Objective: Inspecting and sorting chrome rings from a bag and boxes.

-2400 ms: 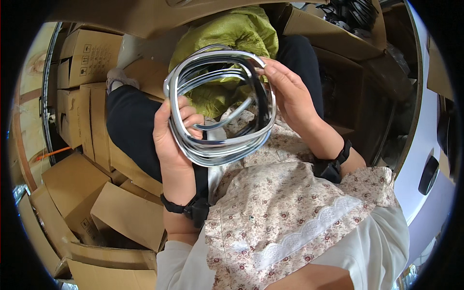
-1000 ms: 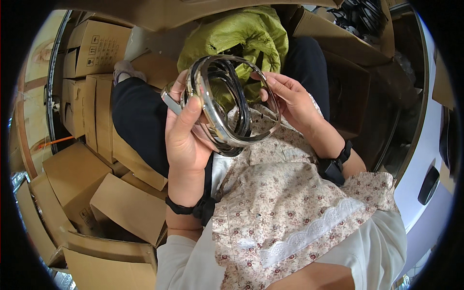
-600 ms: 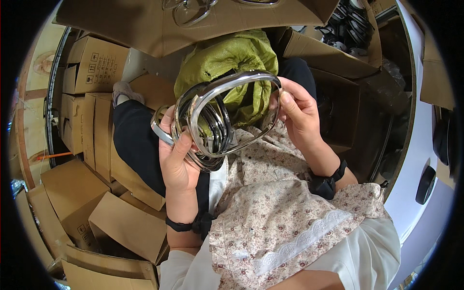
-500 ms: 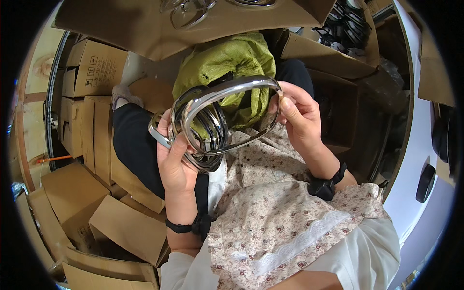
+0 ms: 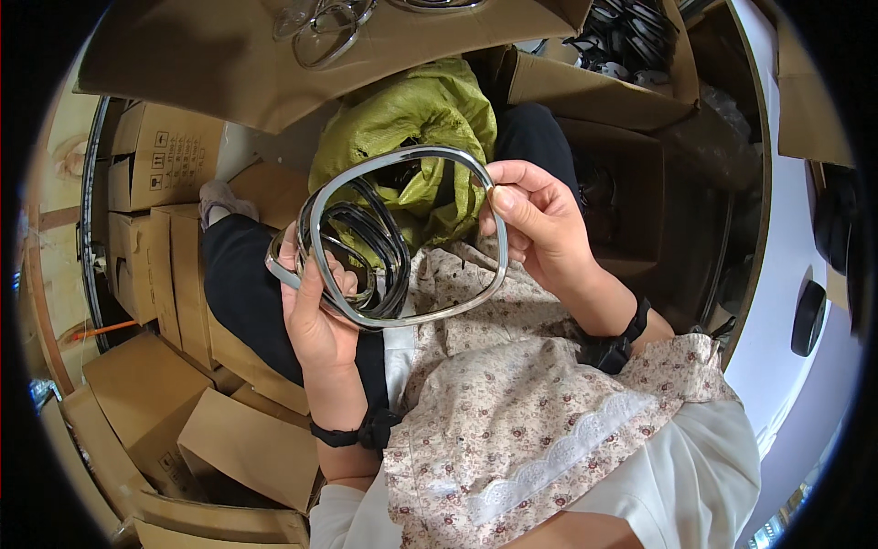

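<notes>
**Chrome frame held up between both hands**

Our right fingers (image 5: 512, 206) pinch the chrome frame (image 5: 409, 240) at its three o'clock edge; our left hand (image 5: 320, 311) grips the nine o'clock side, clamping black rings (image 5: 370, 247) behind it. We judge it's raised so to look it over. Both wrists bend inward above the floral apron (image 5: 512, 403), cardboard boxes (image 5: 165, 274) at nine o'clock.

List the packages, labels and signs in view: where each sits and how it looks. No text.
Stacked cartons: far left, brown cardboard, dark printed handling marks on one side.
Flat cartons: lower left beside the left hand, plain brown.
Open carton: top right, above the right hand, brown, holds dark ring-shaped parts.
Cardboard sheet: top, brown, chrome rings lying on it.
No signs or screens.
</notes>
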The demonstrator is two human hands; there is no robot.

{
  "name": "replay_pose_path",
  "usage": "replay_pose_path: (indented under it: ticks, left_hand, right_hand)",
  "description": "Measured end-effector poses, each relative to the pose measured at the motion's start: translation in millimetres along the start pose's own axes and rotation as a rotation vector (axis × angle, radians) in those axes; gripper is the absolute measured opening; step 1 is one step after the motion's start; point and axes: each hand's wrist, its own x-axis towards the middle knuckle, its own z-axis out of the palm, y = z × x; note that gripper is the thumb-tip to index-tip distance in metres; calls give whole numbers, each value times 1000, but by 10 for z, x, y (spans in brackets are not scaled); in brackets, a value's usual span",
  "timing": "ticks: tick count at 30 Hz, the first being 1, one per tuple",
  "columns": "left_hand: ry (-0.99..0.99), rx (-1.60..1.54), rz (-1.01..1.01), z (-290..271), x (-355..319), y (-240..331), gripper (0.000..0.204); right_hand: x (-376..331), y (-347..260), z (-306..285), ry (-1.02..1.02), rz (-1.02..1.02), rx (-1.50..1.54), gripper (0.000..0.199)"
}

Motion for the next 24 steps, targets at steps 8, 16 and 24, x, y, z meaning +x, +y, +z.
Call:
replay_pose_path:
  ticks: [8,16,24]
  left_hand:
    - [-43,15,0,40,26,14,38]
    - [-48,-265,-63,-55,35,52,28]
    - [-250,-412,-73,-51,33,58,35]
  right_hand:
    - [25,-32,-48,33,56,57,26]
    - [89,-607,-826,688,-564,-454,26]
    - [64,-642,-1618,797,-478,-1325,22]
